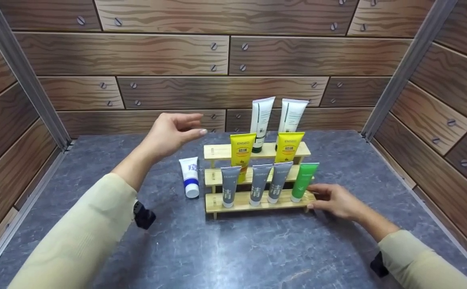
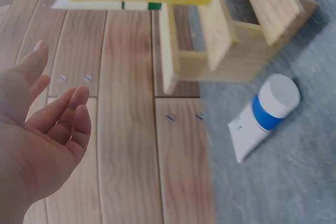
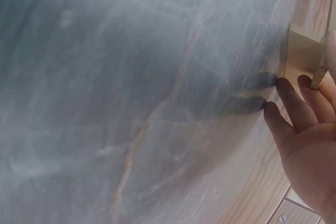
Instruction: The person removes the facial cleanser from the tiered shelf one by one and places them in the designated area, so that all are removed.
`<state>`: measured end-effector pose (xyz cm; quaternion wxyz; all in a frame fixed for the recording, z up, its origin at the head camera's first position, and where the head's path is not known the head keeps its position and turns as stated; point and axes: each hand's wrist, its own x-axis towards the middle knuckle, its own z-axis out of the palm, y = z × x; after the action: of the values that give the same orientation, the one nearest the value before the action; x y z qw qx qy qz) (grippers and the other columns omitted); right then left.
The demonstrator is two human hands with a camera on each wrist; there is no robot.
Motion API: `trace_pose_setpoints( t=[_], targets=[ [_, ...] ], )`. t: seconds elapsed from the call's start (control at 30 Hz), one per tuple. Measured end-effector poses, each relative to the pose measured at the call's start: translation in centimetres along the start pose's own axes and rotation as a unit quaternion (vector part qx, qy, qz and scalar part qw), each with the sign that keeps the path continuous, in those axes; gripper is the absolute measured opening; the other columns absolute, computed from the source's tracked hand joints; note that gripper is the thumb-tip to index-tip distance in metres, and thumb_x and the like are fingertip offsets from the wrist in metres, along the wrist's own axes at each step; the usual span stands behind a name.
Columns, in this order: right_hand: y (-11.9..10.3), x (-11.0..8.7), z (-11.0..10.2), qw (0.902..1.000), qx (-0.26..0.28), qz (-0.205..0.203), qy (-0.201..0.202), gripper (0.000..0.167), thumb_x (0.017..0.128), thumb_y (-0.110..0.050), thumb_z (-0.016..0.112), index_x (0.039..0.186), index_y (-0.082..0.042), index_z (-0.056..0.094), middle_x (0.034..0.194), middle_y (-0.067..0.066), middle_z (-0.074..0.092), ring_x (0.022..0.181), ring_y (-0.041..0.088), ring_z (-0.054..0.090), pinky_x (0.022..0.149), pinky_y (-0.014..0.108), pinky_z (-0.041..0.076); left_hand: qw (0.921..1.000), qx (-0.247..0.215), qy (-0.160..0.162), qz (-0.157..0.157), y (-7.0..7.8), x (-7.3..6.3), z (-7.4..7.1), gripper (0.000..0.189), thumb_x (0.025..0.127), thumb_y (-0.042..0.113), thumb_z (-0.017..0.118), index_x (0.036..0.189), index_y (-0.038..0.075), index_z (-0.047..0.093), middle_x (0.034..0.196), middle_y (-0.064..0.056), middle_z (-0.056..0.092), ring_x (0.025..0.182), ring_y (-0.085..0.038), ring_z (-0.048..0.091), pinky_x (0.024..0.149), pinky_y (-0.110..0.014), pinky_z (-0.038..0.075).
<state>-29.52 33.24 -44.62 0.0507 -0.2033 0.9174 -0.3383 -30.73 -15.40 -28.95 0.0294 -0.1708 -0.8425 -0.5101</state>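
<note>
My left hand (image 1: 173,134) hovers up and to the left of a three-tier wooden display rack (image 1: 213,204), fingers apart and nothing in them. Below it, a white tube with a blue band (image 1: 190,172) lies on the table, left of the rack. My right hand (image 1: 334,200) grips the right end of the rack's bottom tier, thumb in front and fingers behind. Right beside those fingers stands a green tube (image 1: 305,181). Grey tubes (image 1: 259,184) share that tier. Yellow tubes (image 1: 242,148) fill the middle, and white tubes (image 1: 262,118) the top.
The rack stands on a grey marbled table (image 1: 201,253). Wood-plank-patterned walls (image 1: 169,54) enclose it at the back and both sides, with metal posts (image 1: 410,60) at the corners.
</note>
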Motion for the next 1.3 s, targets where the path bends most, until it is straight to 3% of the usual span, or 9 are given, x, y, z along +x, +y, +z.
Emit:
trace_pose_setpoints(
  t=[0.33, 0.63, 0.93, 1.13, 1.3],
  targets=[
    [0.1, 0.2, 0.0, 1.0000, -0.002, -0.009, 0.003, 0.059, 0.093, -0.023, 0.084, 0.138, 0.009, 0.063, 0.137, 0.028, 0.066, 0.126, 0.045, 0.063, 0.109, 0.059, 0.047, 0.9994, -0.017, -0.016, 0.027, 3.7, 1.2, 0.8, 0.052, 0.098, 0.026, 0.080, 0.146, 0.012, 0.065, 0.141, -0.010, 0.068, 0.114, -0.019, 0.073, 0.097, -0.032, 0.058],
    [0.1, 0.1, -0.1, 1.0000, -0.002, -0.008, 0.004, 0.060, 0.093, -0.025, 0.084, 0.138, 0.008, 0.064, 0.137, 0.028, 0.066, 0.126, 0.045, 0.063, 0.109, 0.060, 0.047, 0.9987, -0.003, -0.024, 0.044, 6.2, 2.8, 2.6, 0.051, 0.098, 0.032, 0.080, 0.145, 0.020, 0.067, 0.143, -0.004, 0.068, 0.117, -0.014, 0.070, 0.095, -0.031, 0.058],
    [0.2, -0.2, 0.5, 0.9999, 0.011, 0.006, -0.004, 0.062, 0.092, -0.027, 0.084, 0.139, 0.007, 0.063, 0.139, 0.027, 0.065, 0.129, 0.046, 0.060, 0.111, 0.060, 0.045, 0.9968, -0.014, -0.039, 0.068, 6.8, 4.5, 5.0, 0.049, 0.099, 0.029, 0.079, 0.145, 0.019, 0.067, 0.144, 0.002, 0.067, 0.121, -0.010, 0.068, 0.100, -0.026, 0.055],
    [-0.1, 0.1, 0.3, 0.9998, 0.015, -0.011, 0.000, 0.058, 0.094, -0.025, 0.084, 0.139, 0.007, 0.065, 0.138, 0.025, 0.066, 0.129, 0.043, 0.062, 0.109, 0.057, 0.047, 0.9963, -0.031, -0.042, 0.068, 6.6, 5.8, 5.8, 0.046, 0.099, 0.027, 0.079, 0.144, 0.020, 0.069, 0.144, 0.001, 0.067, 0.128, -0.014, 0.065, 0.102, -0.030, 0.055],
    [-0.2, -0.2, 0.1, 0.9999, 0.010, 0.002, 0.002, 0.060, 0.093, -0.025, 0.084, 0.139, 0.008, 0.064, 0.139, 0.027, 0.065, 0.129, 0.046, 0.060, 0.111, 0.060, 0.046, 0.9959, -0.033, -0.052, 0.066, 6.5, 6.8, 6.6, 0.045, 0.100, 0.024, 0.078, 0.143, 0.019, 0.069, 0.140, 0.000, 0.070, 0.124, -0.014, 0.067, 0.100, -0.030, 0.056]
  ],
)
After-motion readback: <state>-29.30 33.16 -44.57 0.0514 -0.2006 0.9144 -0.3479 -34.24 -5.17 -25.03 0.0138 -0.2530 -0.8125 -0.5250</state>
